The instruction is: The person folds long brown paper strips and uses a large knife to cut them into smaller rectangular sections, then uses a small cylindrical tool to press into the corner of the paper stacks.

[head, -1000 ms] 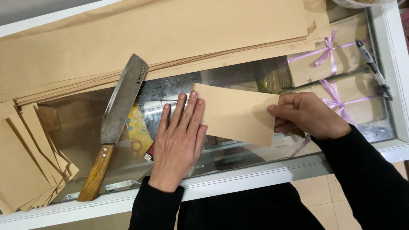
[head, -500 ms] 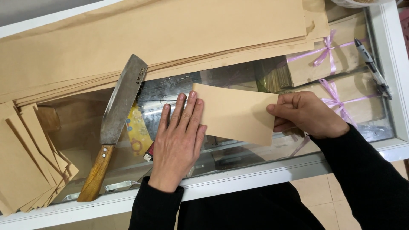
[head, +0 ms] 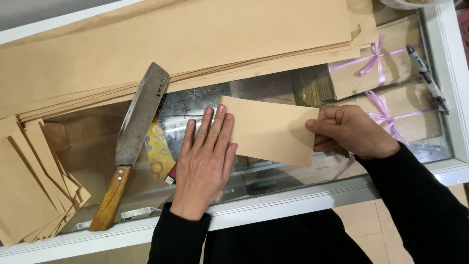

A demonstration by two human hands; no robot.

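Observation:
A folded piece of brown paper (head: 271, 128) lies on the glass counter top (head: 97, 146). My left hand (head: 204, 164) lies flat on the glass with its fingertips pressing the paper's left edge. Thumb and fingers of my right hand (head: 352, 132) pinch the paper's right edge. Both arms are in black sleeves.
A large cleaver with a wooden handle (head: 128, 146) lies left of my left hand. A big stack of brown paper sheets (head: 185, 44) covers the back. Several folded brown pieces (head: 29, 186) are fanned at the left. Bundles tied with purple ribbon (head: 376, 63) and a pen (head: 426, 78) are at the right.

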